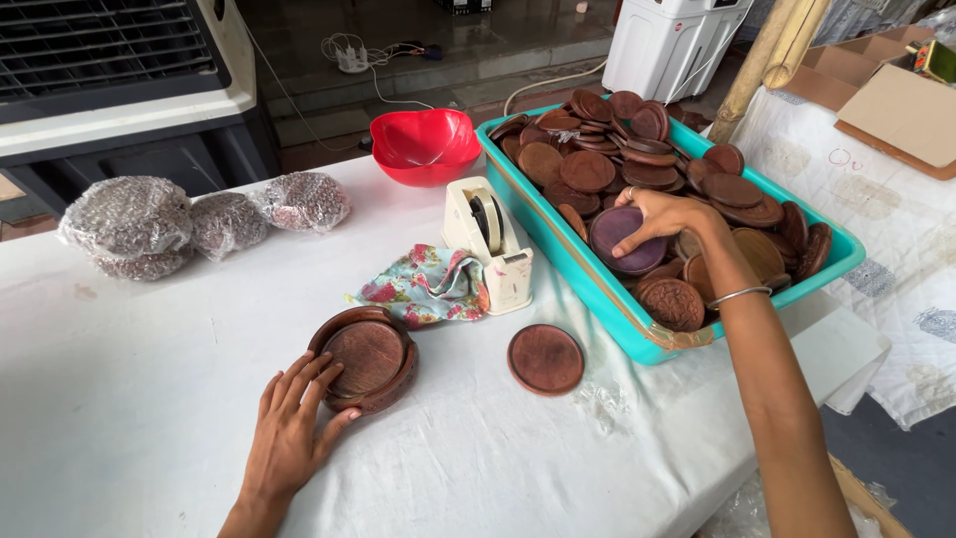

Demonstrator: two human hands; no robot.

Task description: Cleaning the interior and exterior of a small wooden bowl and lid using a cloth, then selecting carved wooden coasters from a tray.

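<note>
My left hand (292,430) rests flat on the white table, its fingertips touching the near rim of a round brown wooden holder (364,359) with a disc inside it. My right hand (662,217) reaches into a teal tray (597,289) and grips a dark purplish round wooden disc (622,239) lying on top of the pile. The tray is full of several brown wooden discs (588,169). One loose brown disc (545,359) lies on the table between the holder and the tray.
A cream tape dispenser (490,244) and a floral cloth (423,286) sit beside the tray. A red bowl (425,145) stands behind them. Bubble-wrapped bundles (189,221) lie at the far left. Cardboard boxes (891,100) are at the right.
</note>
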